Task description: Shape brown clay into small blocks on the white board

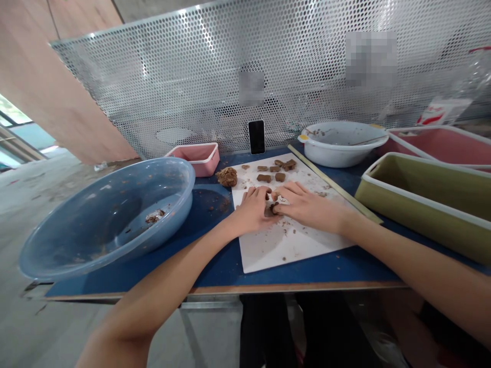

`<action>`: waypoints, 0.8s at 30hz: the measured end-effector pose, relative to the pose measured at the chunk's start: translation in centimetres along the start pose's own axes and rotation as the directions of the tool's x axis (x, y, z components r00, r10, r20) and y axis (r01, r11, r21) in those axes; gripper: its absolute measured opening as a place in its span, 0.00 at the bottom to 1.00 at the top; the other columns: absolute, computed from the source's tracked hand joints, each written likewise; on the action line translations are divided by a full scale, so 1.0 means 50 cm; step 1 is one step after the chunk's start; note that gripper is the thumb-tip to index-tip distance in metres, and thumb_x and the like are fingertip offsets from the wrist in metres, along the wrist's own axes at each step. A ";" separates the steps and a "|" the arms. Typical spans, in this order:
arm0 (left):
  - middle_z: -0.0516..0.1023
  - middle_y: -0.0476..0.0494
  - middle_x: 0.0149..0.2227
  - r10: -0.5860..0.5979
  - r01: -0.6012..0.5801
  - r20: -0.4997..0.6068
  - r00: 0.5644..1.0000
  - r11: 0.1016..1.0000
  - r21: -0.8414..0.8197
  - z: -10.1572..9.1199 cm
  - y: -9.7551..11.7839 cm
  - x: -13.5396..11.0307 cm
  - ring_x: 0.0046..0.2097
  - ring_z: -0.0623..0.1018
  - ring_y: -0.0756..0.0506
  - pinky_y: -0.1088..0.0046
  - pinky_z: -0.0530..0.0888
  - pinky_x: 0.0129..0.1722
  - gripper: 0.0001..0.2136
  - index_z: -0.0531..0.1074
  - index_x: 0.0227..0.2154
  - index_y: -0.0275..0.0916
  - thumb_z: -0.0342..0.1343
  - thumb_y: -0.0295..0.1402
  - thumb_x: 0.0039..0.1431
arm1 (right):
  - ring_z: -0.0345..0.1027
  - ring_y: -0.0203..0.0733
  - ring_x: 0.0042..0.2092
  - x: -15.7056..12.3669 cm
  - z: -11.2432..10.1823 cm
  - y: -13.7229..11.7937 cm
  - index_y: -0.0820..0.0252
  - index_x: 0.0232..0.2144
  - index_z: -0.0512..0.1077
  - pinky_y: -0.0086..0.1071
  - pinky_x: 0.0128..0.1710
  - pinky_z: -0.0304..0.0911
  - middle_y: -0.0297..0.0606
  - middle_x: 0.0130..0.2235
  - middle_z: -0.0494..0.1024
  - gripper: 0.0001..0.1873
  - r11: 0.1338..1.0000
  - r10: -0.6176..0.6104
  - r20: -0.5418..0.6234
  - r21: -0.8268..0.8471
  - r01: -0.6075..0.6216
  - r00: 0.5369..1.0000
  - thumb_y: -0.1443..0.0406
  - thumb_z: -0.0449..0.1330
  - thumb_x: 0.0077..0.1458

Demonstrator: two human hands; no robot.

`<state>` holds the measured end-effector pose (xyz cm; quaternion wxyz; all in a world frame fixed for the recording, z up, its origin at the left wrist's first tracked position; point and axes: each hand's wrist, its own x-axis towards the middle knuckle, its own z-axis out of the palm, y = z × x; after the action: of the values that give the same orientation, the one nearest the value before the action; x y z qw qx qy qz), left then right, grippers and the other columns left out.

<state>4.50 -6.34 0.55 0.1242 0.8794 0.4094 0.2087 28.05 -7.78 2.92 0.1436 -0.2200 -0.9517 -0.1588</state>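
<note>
Between my two hands sits a small brown lump of clay-like dough (273,207), mostly covered by the fingers. My left hand (253,207) curls against it from the left, and my right hand (295,204) pinches at it from the right. Both work low over a white board (261,255) strewn with brown crumbs. Just beyond the fingers lie several short brown pieces, among them a blocky one (264,178) and a squarish one (280,177). A bigger rough brown lump (227,177) rests at the board's left far edge.
A large blue basin (153,245) with brown residue stands left. Behind are a small pink tub (203,166), a phone (257,137) and a perforated metal screen (172,92). To the right are a wooden strip (333,183), a white basin (333,156), a green tub (422,204) and a pink tub (452,140).
</note>
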 end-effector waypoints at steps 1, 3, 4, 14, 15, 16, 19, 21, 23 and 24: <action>0.73 0.34 0.55 -0.002 0.002 -0.001 1.000 1.000 -0.005 -0.002 0.001 0.000 0.59 0.71 0.29 0.45 0.69 0.62 0.24 0.65 0.51 0.41 0.68 0.47 0.61 | 0.62 0.60 0.60 0.000 0.001 0.001 0.58 0.47 0.80 0.54 0.59 0.66 0.51 0.56 0.73 0.14 1.000 0.001 -0.002 0.000 -0.001 1.000 0.74 0.57 0.67; 0.73 0.34 0.55 -0.006 0.006 0.005 1.000 1.000 -0.015 -0.008 0.004 0.000 0.59 0.71 0.29 0.45 0.70 0.62 0.24 0.65 0.50 0.41 0.68 0.47 0.60 | 0.62 0.60 0.60 0.000 0.003 0.002 0.58 0.47 0.80 0.54 0.59 0.65 0.52 0.56 0.73 0.14 1.000 0.004 0.003 -0.010 -0.004 1.000 0.74 0.57 0.67; 0.74 0.33 0.55 -0.009 0.009 0.013 1.000 1.000 -0.025 -0.011 0.004 0.000 0.59 0.71 0.29 0.45 0.70 0.61 0.24 0.66 0.50 0.41 0.68 0.47 0.60 | 0.62 0.60 0.61 0.000 0.004 0.002 0.58 0.47 0.80 0.54 0.60 0.65 0.52 0.56 0.73 0.14 1.000 0.007 0.008 -0.012 -0.007 1.000 0.74 0.57 0.67; 0.76 0.35 0.53 -0.016 0.021 0.035 0.999 0.989 -0.149 -0.027 -0.025 0.017 0.59 0.73 0.30 0.48 0.70 0.61 0.28 0.69 0.51 0.41 0.75 0.46 0.53 | 0.62 0.56 0.57 -0.008 0.002 0.023 0.56 0.52 0.79 0.52 0.58 0.65 0.50 0.56 0.70 0.13 0.995 0.031 -0.044 0.097 -0.026 0.999 0.64 0.55 0.75; 0.76 0.35 0.53 -0.019 0.024 0.036 0.999 0.988 -0.153 -0.026 -0.028 0.019 0.58 0.73 0.30 0.48 0.71 0.60 0.29 0.69 0.51 0.41 0.75 0.46 0.54 | 0.61 0.56 0.57 -0.009 0.001 0.026 0.56 0.52 0.79 0.52 0.58 0.65 0.50 0.56 0.70 0.13 0.994 0.035 -0.049 0.106 -0.029 0.998 0.64 0.55 0.75; 0.76 0.35 0.53 -0.018 0.023 0.035 0.999 0.987 -0.157 -0.025 -0.030 0.020 0.57 0.73 0.30 0.49 0.71 0.60 0.29 0.69 0.52 0.41 0.74 0.47 0.54 | 0.61 0.56 0.58 -0.010 0.001 0.028 0.56 0.51 0.80 0.52 0.59 0.65 0.50 0.56 0.70 0.13 0.993 0.038 -0.051 0.112 -0.032 0.998 0.64 0.55 0.75; 0.77 0.35 0.53 -0.010 0.015 0.029 1.000 0.985 -0.173 -0.022 -0.034 0.021 0.57 0.74 0.31 0.51 0.72 0.59 0.30 0.70 0.52 0.41 0.74 0.50 0.54 | 0.61 0.56 0.58 -0.011 -0.001 0.029 0.57 0.47 0.80 0.51 0.59 0.64 0.50 0.56 0.69 0.14 0.993 0.044 -0.044 0.111 -0.039 0.998 0.64 0.54 0.76; 0.76 0.35 0.53 -0.005 0.010 0.025 1.000 0.983 -0.183 -0.022 -0.035 0.021 0.57 0.74 0.31 0.52 0.72 0.58 0.31 0.70 0.52 0.41 0.74 0.51 0.53 | 0.61 0.56 0.57 -0.010 -0.003 0.027 0.57 0.46 0.81 0.51 0.59 0.64 0.49 0.56 0.69 0.15 0.993 0.045 -0.039 0.108 -0.040 0.998 0.63 0.53 0.77; 0.76 0.35 0.53 -0.002 0.007 0.026 1.000 0.982 -0.189 -0.023 -0.036 0.022 0.57 0.73 0.32 0.53 0.72 0.58 0.31 0.70 0.52 0.41 0.74 0.52 0.53 | 0.62 0.54 0.56 -0.008 -0.005 0.023 0.56 0.45 0.81 0.50 0.59 0.64 0.48 0.55 0.69 0.15 0.992 0.052 -0.035 0.114 -0.048 0.998 0.63 0.53 0.77; 0.76 0.35 0.52 -0.002 0.007 0.028 1.000 0.982 -0.190 -0.023 -0.035 0.022 0.57 0.73 0.32 0.53 0.72 0.58 0.31 0.70 0.52 0.41 0.74 0.51 0.53 | 0.62 0.54 0.56 -0.007 -0.006 0.022 0.56 0.45 0.81 0.50 0.59 0.64 0.48 0.55 0.69 0.15 0.992 0.055 -0.032 0.118 -0.051 0.998 0.64 0.53 0.76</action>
<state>3.42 -4.32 1.16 0.2138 0.8655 0.3876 0.2345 28.93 -7.09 3.32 0.1773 -0.2336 -0.9505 -0.1027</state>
